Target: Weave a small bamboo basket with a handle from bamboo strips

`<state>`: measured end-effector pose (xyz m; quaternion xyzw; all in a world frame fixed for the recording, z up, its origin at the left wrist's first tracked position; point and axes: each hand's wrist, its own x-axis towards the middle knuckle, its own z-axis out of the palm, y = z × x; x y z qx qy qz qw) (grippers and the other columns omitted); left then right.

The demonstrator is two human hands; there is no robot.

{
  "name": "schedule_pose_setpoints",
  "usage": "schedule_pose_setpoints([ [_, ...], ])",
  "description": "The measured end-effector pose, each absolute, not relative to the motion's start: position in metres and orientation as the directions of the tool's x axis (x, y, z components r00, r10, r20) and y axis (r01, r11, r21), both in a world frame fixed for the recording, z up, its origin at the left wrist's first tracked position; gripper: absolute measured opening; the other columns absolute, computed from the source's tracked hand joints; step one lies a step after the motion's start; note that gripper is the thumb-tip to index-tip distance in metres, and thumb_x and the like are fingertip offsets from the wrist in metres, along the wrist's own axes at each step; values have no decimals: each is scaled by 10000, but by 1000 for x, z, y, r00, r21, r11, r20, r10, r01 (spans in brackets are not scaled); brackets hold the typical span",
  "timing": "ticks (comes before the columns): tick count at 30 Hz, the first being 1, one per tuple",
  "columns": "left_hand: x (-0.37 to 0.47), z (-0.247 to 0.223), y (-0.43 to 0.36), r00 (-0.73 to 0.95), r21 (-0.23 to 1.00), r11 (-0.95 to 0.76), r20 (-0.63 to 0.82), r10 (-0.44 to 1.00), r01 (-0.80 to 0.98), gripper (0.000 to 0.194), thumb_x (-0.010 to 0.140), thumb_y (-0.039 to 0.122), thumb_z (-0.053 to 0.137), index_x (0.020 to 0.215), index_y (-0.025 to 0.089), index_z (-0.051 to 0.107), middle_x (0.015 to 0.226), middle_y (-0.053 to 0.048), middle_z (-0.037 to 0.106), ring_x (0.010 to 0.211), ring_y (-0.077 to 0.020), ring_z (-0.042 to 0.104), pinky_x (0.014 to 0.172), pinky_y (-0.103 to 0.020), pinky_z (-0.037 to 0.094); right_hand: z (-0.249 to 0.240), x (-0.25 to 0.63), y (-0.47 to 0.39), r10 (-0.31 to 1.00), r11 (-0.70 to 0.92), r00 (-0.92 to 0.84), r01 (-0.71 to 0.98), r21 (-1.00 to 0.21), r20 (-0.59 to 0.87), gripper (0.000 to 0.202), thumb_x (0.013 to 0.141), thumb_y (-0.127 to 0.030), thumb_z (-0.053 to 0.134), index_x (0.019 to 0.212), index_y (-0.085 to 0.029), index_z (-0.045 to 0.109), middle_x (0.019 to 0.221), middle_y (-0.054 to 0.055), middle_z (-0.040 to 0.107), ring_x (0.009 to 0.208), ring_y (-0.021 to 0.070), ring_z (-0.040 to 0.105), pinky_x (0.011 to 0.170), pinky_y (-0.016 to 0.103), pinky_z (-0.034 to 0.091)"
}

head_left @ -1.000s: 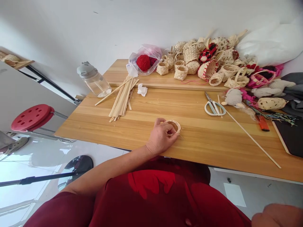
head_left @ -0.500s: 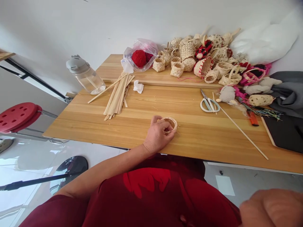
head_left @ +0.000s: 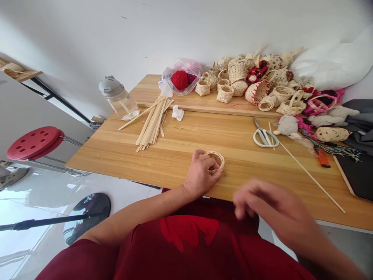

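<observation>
A small round woven ring or basket (head_left: 219,157) rests at the front middle of the wooden table (head_left: 175,169), with thin loose ends at its right side. My left hand (head_left: 201,173) grips its left and near rim, the fingers curled over into it. To the right and nearer to me, my right hand (head_left: 268,202) hangs in front of the table edge, apart from the ring. It is smeared by motion, so its fingers and anything between them cannot be made out.
Flat wooden strips (head_left: 153,124), crumpled tissue (head_left: 177,112) and a bottle (head_left: 119,99) lie or stand left. Scissors (head_left: 265,138), a long thin stick (head_left: 311,175) and an orange-handled tool (head_left: 322,157) are right. Small baskets (head_left: 237,72) and red yarn (head_left: 180,80) sit behind.
My right hand has swung in from the lower right corner toward the table's front edge. My left hand keeps its grip on the woven ring. The whole view has shifted slightly.
</observation>
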<state>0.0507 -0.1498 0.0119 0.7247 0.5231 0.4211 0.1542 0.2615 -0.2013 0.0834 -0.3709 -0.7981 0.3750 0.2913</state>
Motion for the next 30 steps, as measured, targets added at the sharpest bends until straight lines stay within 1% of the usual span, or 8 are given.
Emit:
schedule_pose_setpoints([
  [2, 51, 11, -150, 96, 664, -407, 452, 887, 627, 287, 847, 187, 688, 615, 218, 522, 651, 21, 640, 704, -157, 532, 1034, -438, 454, 56, 248, -175, 917, 286, -384, 448, -847, 106, 192, 988, -306, 585, 1144, -235, 671, 873, 41, 785, 688, 177, 750, 613, 275, 606],
  [4, 51, 10, -150, 101, 663, -407, 449, 888, 629, 283, 840, 193, 701, 614, 218, 531, 647, 21, 638, 711, -160, 540, 1035, -442, 454, 30, 238, -157, 949, 184, -315, 483, -856, 26, 246, 961, -294, 597, 1188, -213, 649, 921, 65, 800, 727, 204, 773, 683, 323, 630],
  [10, 51, 7, -152, 49, 699, -380, 444, 895, 605, 303, 849, 226, 713, 595, 216, 550, 616, 22, 642, 735, -169, 558, 1017, -448, 457, 14, 230, -148, 960, 91, -276, 469, -878, -48, 176, 932, -371, 605, 956, -216, 684, 745, 24, 773, 540, 184, 715, 551, 287, 568],
  [14, 50, 9, -152, 30, 738, -344, 404, 914, 581, 282, 828, 205, 726, 602, 219, 558, 612, 17, 643, 798, -191, 573, 968, -419, 479, 24, 230, -144, 946, 17, -291, 475, -880, -139, 219, 929, -407, 601, 844, -216, 663, 735, 5, 750, 553, 172, 712, 575, 278, 542],
  [18, 42, 16, -146, 190, 680, -431, 401, 896, 594, 227, 868, 243, 716, 672, 218, 605, 679, 21, 685, 768, -177, 571, 1045, -444, 441, 28, 233, -135, 916, -75, -310, 491, -868, -255, 261, 923, -401, 604, 742, -213, 610, 616, -31, 662, 526, 150, 685, 572, 256, 510],
  [22, 28, 24, -138, 346, 590, -531, 405, 847, 609, 120, 904, 337, 722, 903, 217, 713, 924, -37, 745, 970, -221, 617, 1003, -408, 468, 30, 233, -126, 872, -132, -350, 507, -852, -344, 288, 944, -405, 557, 738, -207, 584, 653, -34, 654, 499, 130, 663, 547, 247, 476],
  [27, 25, 24, -136, 328, 583, -521, 410, 851, 624, 82, 897, 297, 734, 884, 217, 741, 928, -38, 743, 933, -205, 640, 940, -379, 473, 30, 231, -124, 913, -4, -321, 607, -795, -250, 319, 936, -459, 549, 760, -216, 658, 568, -30, 619, 522, 157, 605, 572, 283, 432],
  [30, 32, 20, -136, 233, 643, -461, 410, 882, 612, 85, 857, 231, 757, 775, 223, 734, 835, -10, 750, 906, -197, 631, 935, -368, 466, 25, 231, -127, 955, 146, -288, 650, -746, -65, 293, 911, -449, 591, 763, -221, 701, 745, 22, 724, 716, 205, 660, 670, 315, 451],
])
